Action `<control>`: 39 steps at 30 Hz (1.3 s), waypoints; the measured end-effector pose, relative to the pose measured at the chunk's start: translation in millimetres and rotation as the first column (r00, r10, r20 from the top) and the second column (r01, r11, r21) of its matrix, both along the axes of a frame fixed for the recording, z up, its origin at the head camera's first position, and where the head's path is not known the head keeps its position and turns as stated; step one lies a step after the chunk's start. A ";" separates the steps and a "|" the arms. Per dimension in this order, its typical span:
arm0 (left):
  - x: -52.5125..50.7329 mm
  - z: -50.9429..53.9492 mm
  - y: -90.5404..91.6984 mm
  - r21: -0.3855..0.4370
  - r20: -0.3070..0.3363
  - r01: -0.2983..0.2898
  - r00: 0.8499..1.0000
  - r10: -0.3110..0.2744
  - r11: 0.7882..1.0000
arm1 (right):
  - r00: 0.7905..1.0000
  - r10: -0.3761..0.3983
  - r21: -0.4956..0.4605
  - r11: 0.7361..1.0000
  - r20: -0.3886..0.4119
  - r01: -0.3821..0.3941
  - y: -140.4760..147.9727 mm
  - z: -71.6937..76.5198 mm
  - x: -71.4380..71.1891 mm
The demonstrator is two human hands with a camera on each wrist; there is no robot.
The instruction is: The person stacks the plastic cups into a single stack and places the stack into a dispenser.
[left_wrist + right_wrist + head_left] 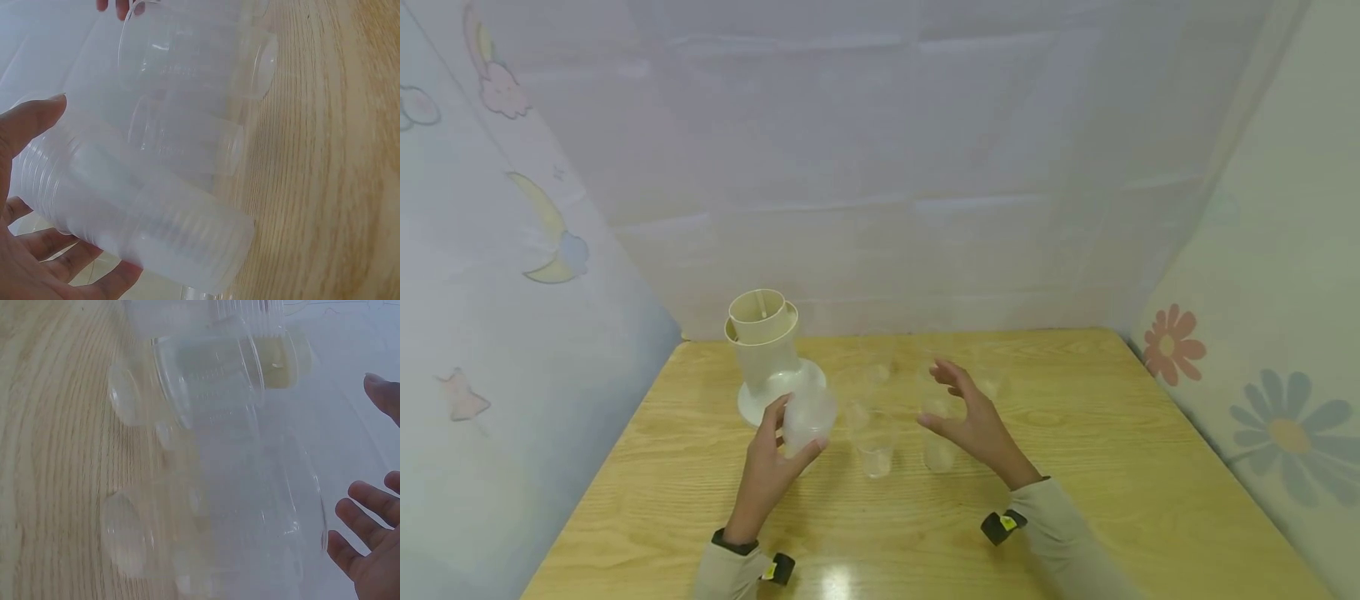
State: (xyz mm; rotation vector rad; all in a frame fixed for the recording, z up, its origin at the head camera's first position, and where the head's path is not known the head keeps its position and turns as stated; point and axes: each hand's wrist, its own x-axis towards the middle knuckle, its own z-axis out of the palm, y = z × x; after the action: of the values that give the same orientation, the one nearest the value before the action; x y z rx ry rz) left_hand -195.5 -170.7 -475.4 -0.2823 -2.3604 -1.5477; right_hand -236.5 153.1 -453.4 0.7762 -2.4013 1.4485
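A tilted stack of nested clear plastic cups point(169, 219) is held in my left hand point(767, 471), thumb on one side and fingers on the other. In the head view the stack point(808, 417) is in front of a cream cylindrical stand. My right hand point(977, 421) has its fingers spread and holds nothing. Closest to it stands an upright clear plastic cup point(938, 450); in the right wrist view the fingertips point(340, 547) come near a cup's rim, and whether they touch cannot be told. Another clear cup point(876, 458) stands between my hands.
The cream stand point(767, 362), two open cylinders one inside the other on a round base, is at the table's left rear. More clear cups point(877, 371) are faintly visible farther back on the wooden table point(1112, 467). Cloth-covered walls point(880, 167) enclose the back and sides.
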 end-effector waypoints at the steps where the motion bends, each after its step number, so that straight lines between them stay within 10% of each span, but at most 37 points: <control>1: -1.0 -2.2 -1.2 0.000 -0.002 0.002 1.000 -0.002 1.000 | 1.000 -0.004 0.001 1.000 0.007 0.004 1.3 -1.0 0.4; 39: -2.4 -5.1 -4.5 -0.006 0.004 -0.002 1.000 0.002 1.000 | 0.992 -0.054 0.029 0.998 0.114 0.051 23.5 -47.3 10.9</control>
State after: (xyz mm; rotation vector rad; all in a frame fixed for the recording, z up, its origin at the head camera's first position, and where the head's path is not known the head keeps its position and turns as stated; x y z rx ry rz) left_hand -197.9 -175.2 -480.6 -0.2780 -2.3686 -1.5415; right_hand -225.7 176.6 -500.7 0.6468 -2.5095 1.4824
